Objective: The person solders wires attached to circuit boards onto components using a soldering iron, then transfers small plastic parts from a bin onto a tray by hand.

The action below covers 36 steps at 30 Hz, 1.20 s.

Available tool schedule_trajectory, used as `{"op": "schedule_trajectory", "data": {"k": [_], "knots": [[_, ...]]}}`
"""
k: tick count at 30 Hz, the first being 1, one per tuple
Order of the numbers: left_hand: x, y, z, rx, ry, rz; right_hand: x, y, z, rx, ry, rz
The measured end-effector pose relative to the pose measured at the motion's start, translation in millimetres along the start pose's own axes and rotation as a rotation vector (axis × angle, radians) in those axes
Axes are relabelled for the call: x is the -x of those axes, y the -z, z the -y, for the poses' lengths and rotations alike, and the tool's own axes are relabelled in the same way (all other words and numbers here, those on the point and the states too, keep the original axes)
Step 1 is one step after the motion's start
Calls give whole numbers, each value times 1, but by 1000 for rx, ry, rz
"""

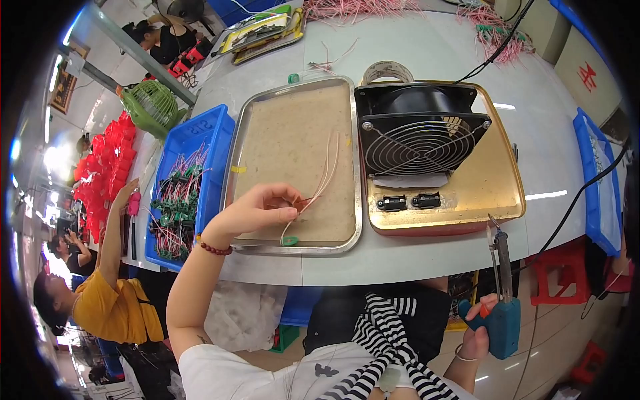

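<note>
My left hand (257, 210) pinches a small bundle of thin pink wires (323, 170) over the steel tray (243, 133) lined with a tan pad. The wires arch up and away from my fingers; a green piece (289, 241) hangs at their lower end on the tray's front rim. My right hand (481, 327) is low at the table's front edge, gripping the blue handle of a soldering gun (501, 293) whose long metal tip points up. Two small black parts (408, 201) lie on the gold tray (493, 193) in front of a black square fan (420, 130).
A blue bin (217, 133) of green boards with pink wires sits left of the steel tray. Another blue bin (597, 207) is at the right edge. Black cables cross the grey table. A person in yellow reaches up at far left; a green fan (152, 105) stands behind.
</note>
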<state>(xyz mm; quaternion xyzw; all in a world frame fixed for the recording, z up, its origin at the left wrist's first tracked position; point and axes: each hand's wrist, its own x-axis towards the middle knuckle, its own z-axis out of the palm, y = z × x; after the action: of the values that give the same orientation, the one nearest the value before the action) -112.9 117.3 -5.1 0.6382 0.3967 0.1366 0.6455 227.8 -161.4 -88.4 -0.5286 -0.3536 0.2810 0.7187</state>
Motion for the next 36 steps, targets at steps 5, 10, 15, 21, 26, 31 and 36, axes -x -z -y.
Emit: {"op": "schedule_trajectory", "data": {"k": [5, 10, 15, 21, 26, 31, 36], "knots": [[2, 4, 9, 19, -10, -63, -1, -4, 2, -29, 18, 20], [5, -8, 5, 58, -117, -128, 1, -1, -1, -7, 21, 12], [13, -11, 4, -246, -253, -329, 1, -2, 1, -15, 3, -13], [21, -32, -13, -851, -550, -583, 3, -3, -1, -22, 3, -8], [23, -38, -18, -915, -625, -474, 3, -5, 0, -31, 16, -5], [24, -61, -22, -440, -303, -371, 0, -10, 1, -89, -8, -3], [3, -71, -40, -371, -596, -242, -2, -13, 4, -76, 3, 26]]}}
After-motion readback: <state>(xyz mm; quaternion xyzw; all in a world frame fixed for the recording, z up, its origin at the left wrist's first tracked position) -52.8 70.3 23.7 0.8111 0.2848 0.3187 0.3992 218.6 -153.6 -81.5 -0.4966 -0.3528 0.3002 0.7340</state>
